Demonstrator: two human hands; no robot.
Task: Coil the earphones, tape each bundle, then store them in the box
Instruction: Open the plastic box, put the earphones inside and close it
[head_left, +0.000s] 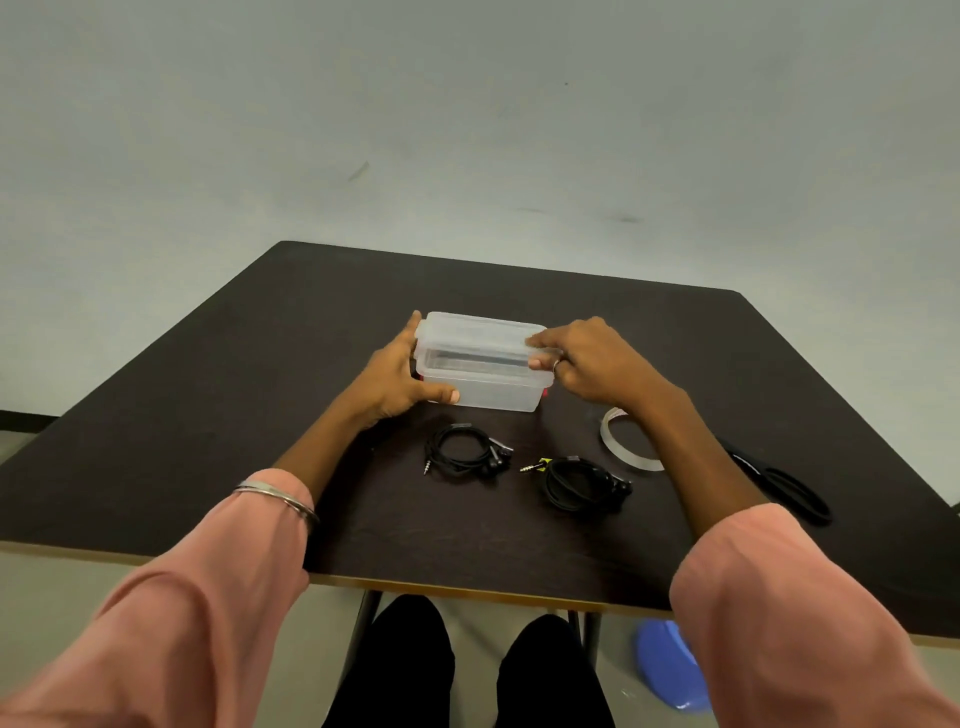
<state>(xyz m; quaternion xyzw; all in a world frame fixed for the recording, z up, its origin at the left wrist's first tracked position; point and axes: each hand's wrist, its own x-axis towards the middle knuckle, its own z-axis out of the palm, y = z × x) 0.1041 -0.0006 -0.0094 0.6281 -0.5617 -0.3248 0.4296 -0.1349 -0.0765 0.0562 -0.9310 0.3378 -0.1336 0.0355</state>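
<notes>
The head view looks down on a dark brown table (208, 415) set against a pale wall. A clear plastic box (483, 382) with its translucent lid (480, 332) on top stands near the middle of the table, at about 12 o'clock from the person.

The left hand (400, 379) grips the box's left end, at 9 o'clock of the box: the thumb curls along the near wall and the fingers reach up around the far left corner. The right hand (587, 358) is at the box's right end, at 3 o'clock, its fingers curled and pinching the lid's edge at that side; a ring shows on one finger.

Two coiled black earphones lie on the table on the near side of the box. The left earphone bundle (462, 457) sits at 6 o'clock of the box, its jack pointing toward 7 o'clock. The right earphone bundle (582, 480) lies just beside it at 4 o'clock, apart from it, with a gold jack pointing left.

A roll of clear tape (623, 447) rests at 4 o'clock of the box, partly under the right forearm. Black scissors (784, 488) lie farther out near the table's right edge. Both arms wear pink sleeves (208, 613), and a metal bangle (280, 499) sits on the left wrist.
</notes>
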